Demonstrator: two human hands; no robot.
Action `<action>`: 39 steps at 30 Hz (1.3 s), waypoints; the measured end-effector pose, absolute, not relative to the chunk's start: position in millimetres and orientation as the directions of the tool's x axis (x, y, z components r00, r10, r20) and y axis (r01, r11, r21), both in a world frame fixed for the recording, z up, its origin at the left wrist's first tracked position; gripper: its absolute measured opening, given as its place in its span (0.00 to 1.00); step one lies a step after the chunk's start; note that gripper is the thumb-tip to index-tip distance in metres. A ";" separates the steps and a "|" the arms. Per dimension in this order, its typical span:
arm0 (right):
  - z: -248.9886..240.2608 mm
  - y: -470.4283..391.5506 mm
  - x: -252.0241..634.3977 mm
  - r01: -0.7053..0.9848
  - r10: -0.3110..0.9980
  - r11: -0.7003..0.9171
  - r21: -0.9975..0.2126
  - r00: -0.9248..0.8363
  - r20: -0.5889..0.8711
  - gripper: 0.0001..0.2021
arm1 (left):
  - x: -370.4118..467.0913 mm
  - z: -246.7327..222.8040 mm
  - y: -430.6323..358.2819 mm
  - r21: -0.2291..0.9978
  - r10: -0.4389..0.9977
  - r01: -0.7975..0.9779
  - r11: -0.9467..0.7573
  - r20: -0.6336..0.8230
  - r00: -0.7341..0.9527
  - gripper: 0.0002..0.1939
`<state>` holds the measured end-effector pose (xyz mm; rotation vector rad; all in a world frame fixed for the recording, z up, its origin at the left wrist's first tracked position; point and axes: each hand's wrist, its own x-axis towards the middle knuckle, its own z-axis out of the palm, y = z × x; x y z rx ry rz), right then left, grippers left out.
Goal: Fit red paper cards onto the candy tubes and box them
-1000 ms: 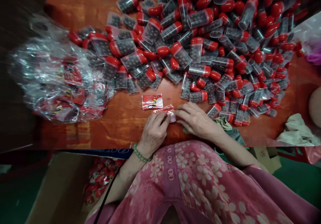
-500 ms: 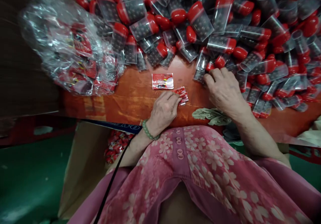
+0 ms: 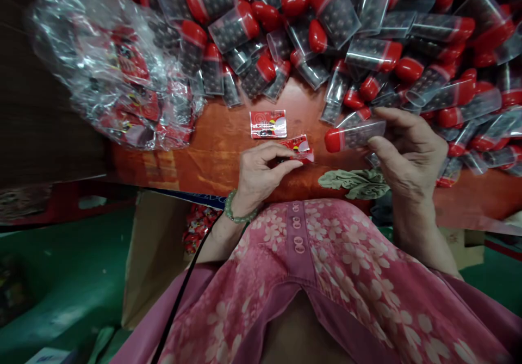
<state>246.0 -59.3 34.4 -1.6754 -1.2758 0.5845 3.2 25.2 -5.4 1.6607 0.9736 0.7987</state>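
My right hand point(image 3: 411, 152) pinches the clear end of a small tube point(image 3: 354, 135) with a red cap, which lies nearly level above the table with its cap to the left. My left hand point(image 3: 265, 168), with a green bead bracelet at the wrist, holds a small red printed wrapper point(image 3: 300, 147) between thumb and fingers. Just above the left hand, a flat red printed packet point(image 3: 268, 124) rests on the table. Many clear tubes with red caps and dark beads point(image 3: 336, 13) are heaped behind both hands.
A crumpled clear plastic bag point(image 3: 118, 75) of red printed wrappers sits at the left of the orange-brown table point(image 3: 216, 160). A greenish cloth point(image 3: 354, 182) lies at the front edge. Below stands an open carton point(image 3: 153, 250) with red wrappers near it.
My right hand has lifted a red-capped tube from the heap and turned it toward the left hand. My left hand has spread thumb and fingers a little around the wrapper, which shows more openly.
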 end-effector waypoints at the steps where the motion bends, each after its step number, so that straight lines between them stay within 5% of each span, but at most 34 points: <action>1: 31.9 -60.4 241.8 0.461 0.925 -0.046 -0.886 0.355 0.137 0.17 | 2.4 -3.6 24.7 0.968 0.884 0.208 -0.139 0.027 0.466 0.10; 12: 33.4 -61.0 235.5 0.486 0.977 0.039 -0.873 0.166 0.136 0.10 | -1.5 -3.3 23.4 0.981 0.865 0.138 0.140 -0.189 0.465 0.12; 22: 45.1 -43.6 243.6 0.539 0.981 0.122 -0.833 -0.192 0.019 0.11 | -3.7 -2.6 22.4 0.977 0.806 0.209 0.044 -0.158 0.570 0.10; 39: 40.0 -33.4 228.8 0.462 0.989 -0.028 -0.886 -0.116 -0.091 0.11 | -9.3 5.1 30.3 0.924 0.590 0.263 0.277 -0.380 0.713 0.15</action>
